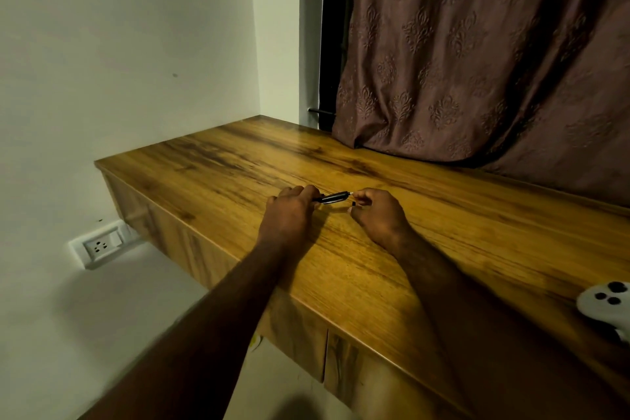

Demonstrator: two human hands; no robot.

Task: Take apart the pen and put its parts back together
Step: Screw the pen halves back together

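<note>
A black pen barrel (332, 197) with a shiny clip lies level just above the wooden table (238, 174), between both hands. My left hand (291, 206) grips its left end. My right hand (378, 211) pinches something thin and pale at the barrel's right end (351, 194), likely the refill, though it is too small to be sure. A small black piece (353, 204) shows under my right fingers. The rest of the pen is hidden inside both fists.
A white controller (606, 307) with dark buttons lies at the table's right front edge. A brown patterned curtain (477, 61) hangs over the table's back. A wall socket (99, 245) sits low on the left wall, below the tabletop.
</note>
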